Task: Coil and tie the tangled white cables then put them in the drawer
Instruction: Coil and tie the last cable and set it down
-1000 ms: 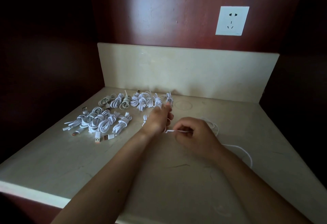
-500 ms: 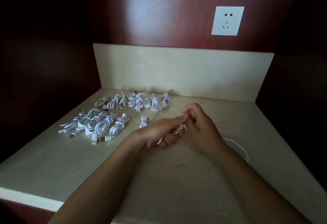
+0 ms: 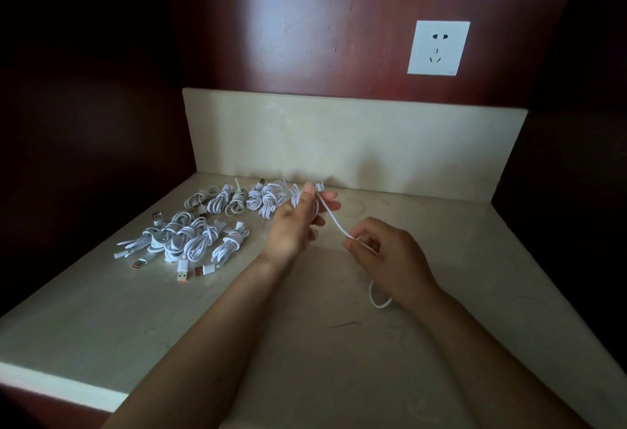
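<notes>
A loose white cable stretches taut between my two hands above the stone top. My left hand is raised with loops of that cable wound round its fingers. My right hand pinches the strand lower and to the right; the cable's tail hangs below that hand in a small loop. Several coiled and tied white cables lie in a back row and in a nearer cluster at the left. No drawer is in view.
The beige stone countertop has a low backsplash behind and dark wooden walls on both sides. A white wall socket sits on the red-brown panel above. The counter's front edge runs along the lower left.
My hands were close together half a second ago. Now the left hand has lifted toward the back row and the right has drawn down and right, pulling the strand straight.
</notes>
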`<state>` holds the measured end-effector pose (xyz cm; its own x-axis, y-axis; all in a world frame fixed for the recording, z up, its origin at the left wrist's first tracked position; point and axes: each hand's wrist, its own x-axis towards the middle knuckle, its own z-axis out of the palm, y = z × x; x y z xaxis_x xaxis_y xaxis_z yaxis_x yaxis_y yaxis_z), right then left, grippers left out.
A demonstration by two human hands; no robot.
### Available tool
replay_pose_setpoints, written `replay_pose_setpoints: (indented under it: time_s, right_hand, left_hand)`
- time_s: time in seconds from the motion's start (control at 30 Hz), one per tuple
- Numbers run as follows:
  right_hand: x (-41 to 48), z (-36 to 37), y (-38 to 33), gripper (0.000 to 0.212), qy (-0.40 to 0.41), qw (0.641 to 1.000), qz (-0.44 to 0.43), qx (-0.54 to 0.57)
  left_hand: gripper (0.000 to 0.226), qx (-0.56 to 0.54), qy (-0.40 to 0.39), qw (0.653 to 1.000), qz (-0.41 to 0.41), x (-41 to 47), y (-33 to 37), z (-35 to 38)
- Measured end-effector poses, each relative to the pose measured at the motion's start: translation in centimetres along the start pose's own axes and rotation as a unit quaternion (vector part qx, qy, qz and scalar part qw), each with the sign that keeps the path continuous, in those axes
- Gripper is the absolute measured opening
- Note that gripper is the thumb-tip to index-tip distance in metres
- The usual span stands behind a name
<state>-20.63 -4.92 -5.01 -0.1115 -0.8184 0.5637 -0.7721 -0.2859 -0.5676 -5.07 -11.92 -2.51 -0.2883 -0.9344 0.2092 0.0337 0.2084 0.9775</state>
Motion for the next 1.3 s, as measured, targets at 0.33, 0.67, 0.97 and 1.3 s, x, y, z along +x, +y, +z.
replay_pose_setpoints:
  time_s: [0.33, 0.67, 0.97, 1.3]
  right_hand:
    - [0.0, 0.4, -0.6, 0.035, -0.088, 0.995, -0.052, -0.021]
    - [-0.2, 0.3, -1.4, 0.018, -0.131, 0.978, 0.023, 0.158]
    - [0.3, -0.2, -2.4, 0.024, -0.054, 0.975, -0.001, 0.217]
    - [0.7, -0.2, -0.5, 0.011, 0.037, 0.990, 0.023, 0.134]
  left_hand:
    - [0.046, -0.359, 0.007, 0.924, -0.132, 0.8, 1.1, 0.0]
    - [0.035, -0.169, 0.080, 0.977, -0.107, 1.2, 0.5, -0.7]
    - [0.053, 0.131, -0.071, 0.980, -0.132, 0.1, 0.1, 0.3]
    - [0.071, 0.022, -0.300, 0.933, -0.196, -1.4, 0.5, 1.2]
